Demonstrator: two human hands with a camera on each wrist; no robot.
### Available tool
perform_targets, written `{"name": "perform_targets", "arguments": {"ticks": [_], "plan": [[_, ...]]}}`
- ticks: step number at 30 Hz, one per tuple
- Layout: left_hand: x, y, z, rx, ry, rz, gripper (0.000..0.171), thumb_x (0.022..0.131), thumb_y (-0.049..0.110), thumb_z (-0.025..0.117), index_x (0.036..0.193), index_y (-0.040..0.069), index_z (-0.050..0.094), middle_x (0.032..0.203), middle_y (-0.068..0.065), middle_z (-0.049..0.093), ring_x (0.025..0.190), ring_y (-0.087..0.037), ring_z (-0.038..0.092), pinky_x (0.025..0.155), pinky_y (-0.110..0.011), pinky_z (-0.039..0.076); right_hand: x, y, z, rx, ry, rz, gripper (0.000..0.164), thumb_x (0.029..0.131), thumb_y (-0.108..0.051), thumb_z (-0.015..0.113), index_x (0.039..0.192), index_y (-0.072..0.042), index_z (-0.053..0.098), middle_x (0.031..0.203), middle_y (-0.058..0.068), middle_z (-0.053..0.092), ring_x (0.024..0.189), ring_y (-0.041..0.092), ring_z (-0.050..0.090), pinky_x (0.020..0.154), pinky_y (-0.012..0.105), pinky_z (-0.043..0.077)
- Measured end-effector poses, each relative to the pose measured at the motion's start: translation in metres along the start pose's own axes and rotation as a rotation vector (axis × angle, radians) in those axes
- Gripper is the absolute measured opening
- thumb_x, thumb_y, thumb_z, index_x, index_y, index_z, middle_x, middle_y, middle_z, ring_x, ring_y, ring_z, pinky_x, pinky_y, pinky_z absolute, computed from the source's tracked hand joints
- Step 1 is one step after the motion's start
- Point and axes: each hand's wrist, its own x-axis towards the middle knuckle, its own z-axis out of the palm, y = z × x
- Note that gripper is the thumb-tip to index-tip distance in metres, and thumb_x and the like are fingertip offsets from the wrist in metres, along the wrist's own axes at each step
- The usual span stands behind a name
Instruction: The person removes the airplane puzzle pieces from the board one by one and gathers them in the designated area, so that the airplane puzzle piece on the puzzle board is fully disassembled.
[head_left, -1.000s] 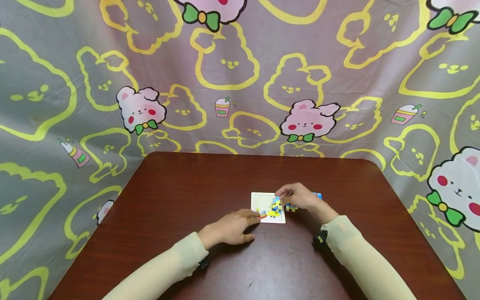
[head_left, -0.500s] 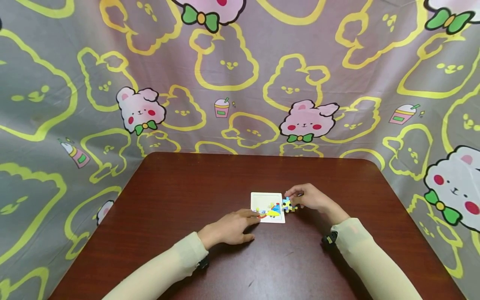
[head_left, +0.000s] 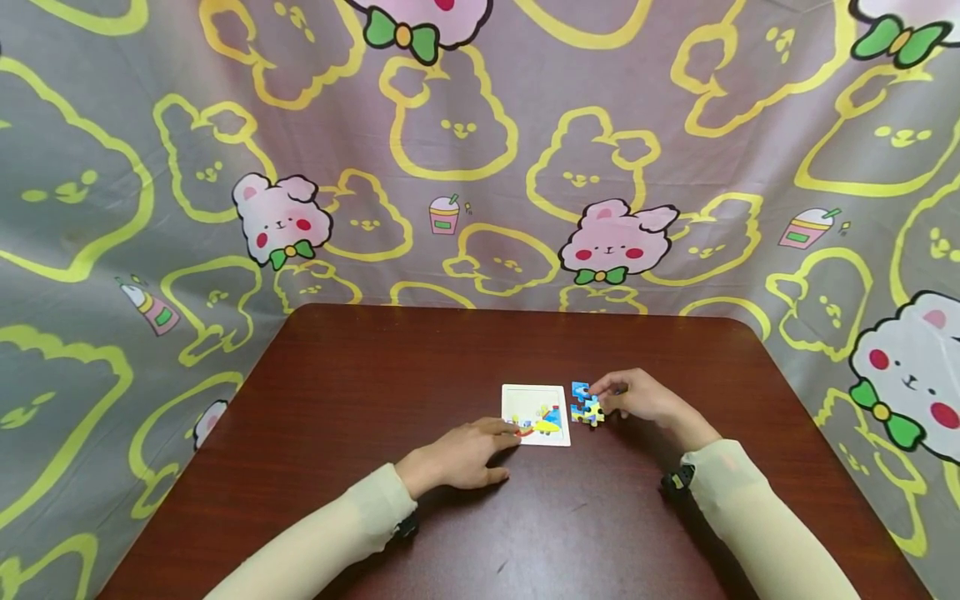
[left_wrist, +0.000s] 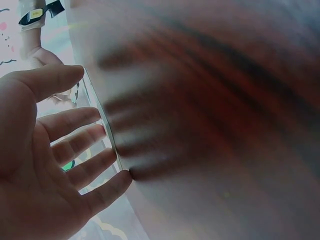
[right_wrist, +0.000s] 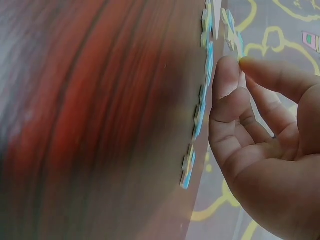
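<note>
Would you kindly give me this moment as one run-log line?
left hand: at tray left edge | right hand: pinches piece | tray: partly filled | loose pieces: on table, right of tray

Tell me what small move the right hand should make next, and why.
Probably carry the pinched yellow-and-blue jigsaw piece left over the square white puzzle tray: the right hand grips it, and the tray's far-left area looks unfilled.
</note>
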Motion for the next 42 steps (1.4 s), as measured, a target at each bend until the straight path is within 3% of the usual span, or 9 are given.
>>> {"name": "perform_targets", "arguments": {"ticks": [16,24,42], "plan": [[-0.001,0.002,-0.001,-0.005,-0.018,-0.014,0.054,0.095,0.036,0.063,0.144,0.015,0.055,0.152,0.000,0.049,0.143,-0.021,0.044,0.112,-0.037,0.044,-0.011,0.014,-0.011,0.007,-0.011,0.036,0.022,0.092,-0.007,0.065,0.113,-0.001,0.070,0.096,0.014,0.070,0.078,0.020,0.061,0.060,0.033,0.051],[-0.001,0.000,0.000,-0.004,-0.006,-0.005,0.054,0.095,0.036,0.063,0.144,0.014,0.055,0.152,-0.001,0.050,0.142,-0.022,0.044,0.111,-0.039,0.045,-0.010,0.019,-0.013,-0.018,-0.007,0.037,0.020,0.094,-0.006,0.063,0.112,-0.001,0.070,0.090,0.010,0.070,0.077,0.020,0.061,0.058,0.031,0.048],[-0.001,0.000,0.001,0.005,0.015,0.011,0.053,0.094,0.036,0.064,0.142,0.014,0.057,0.150,-0.001,0.052,0.141,-0.022,0.046,0.109,-0.039,0.047,-0.012,0.014,-0.012,-0.047,-0.004,0.022,0.020,0.094,-0.007,0.062,0.111,-0.003,0.071,0.095,0.009,0.073,0.078,0.020,0.064,0.059,0.032,0.049]]}}
